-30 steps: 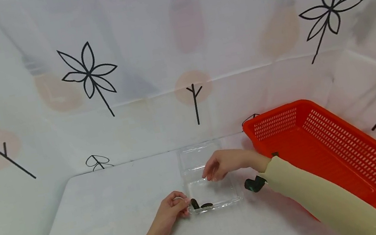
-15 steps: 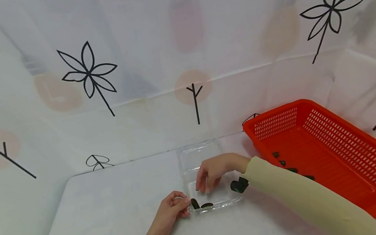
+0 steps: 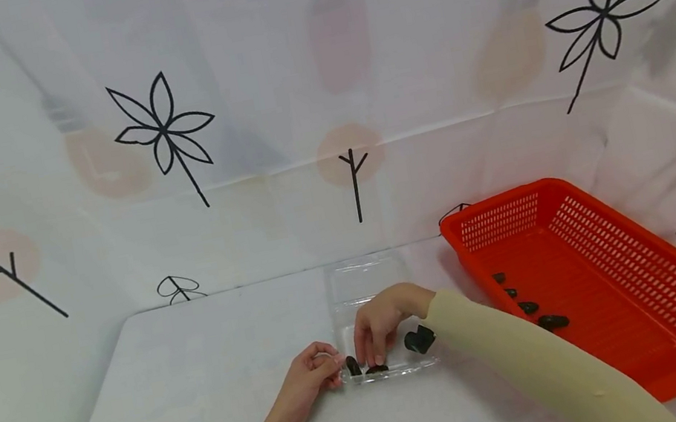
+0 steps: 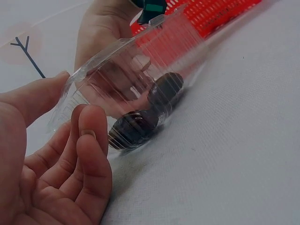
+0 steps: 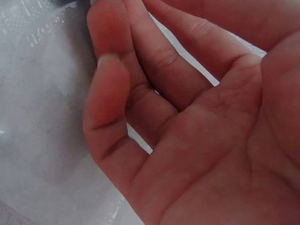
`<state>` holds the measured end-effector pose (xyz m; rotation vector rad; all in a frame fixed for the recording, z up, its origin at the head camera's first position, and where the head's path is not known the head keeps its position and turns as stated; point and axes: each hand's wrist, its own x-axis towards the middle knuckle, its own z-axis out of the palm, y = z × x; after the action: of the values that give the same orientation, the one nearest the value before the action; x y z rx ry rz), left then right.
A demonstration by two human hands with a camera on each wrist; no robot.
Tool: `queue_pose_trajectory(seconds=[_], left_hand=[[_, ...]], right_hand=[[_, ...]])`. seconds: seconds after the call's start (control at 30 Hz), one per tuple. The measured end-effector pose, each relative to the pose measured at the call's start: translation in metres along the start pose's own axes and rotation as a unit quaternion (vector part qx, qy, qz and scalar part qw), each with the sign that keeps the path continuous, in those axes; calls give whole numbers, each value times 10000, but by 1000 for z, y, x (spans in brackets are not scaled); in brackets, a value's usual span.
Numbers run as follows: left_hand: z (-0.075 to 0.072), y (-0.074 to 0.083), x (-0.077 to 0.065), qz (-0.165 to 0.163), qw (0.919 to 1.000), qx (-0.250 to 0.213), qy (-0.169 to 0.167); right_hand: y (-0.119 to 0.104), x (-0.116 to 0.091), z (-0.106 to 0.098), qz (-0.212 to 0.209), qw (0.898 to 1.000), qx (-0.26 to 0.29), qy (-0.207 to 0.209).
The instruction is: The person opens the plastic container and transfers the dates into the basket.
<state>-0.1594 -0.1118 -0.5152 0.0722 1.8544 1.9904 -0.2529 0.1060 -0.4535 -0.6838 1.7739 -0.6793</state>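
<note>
A clear plastic box (image 3: 410, 369) stands on the white-covered table, its lid (image 3: 363, 279) folded back. My left hand (image 3: 308, 373) is at its near left corner. In the left wrist view the left thumb (image 4: 44, 96) touches the rim, with the other fingers curled outside the wall. Two dark, glossy oval pieces (image 4: 133, 129) lie inside along the near wall. My right hand (image 3: 386, 317) reaches down into the box, its fingertips right at the right-hand oval (image 3: 376, 369). I cannot tell whether they pinch it. The right wrist view shows mostly the palm (image 5: 211, 159).
A red plastic basket (image 3: 648, 239) with perforated sides stands to the right. Several dark oval pieces (image 3: 553, 321) lie along its left side. The right sleeve (image 3: 526, 351) passes in front of the basket's near left edge. A patterned white cloth (image 3: 273, 230) hangs behind the table.
My right hand has moved toward me and down, from over the middle of the box to the oval by the near wall. More ovals in the basket are uncovered. The left hand stays put.
</note>
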Motion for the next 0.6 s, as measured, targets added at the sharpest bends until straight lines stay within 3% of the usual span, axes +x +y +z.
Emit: queue_pose_trajectory(seconds=[0.6], left_hand=[[0, 0, 0, 72, 10000, 20, -23]], right_hand=[[2, 0, 2, -180, 9995, 100, -257]])
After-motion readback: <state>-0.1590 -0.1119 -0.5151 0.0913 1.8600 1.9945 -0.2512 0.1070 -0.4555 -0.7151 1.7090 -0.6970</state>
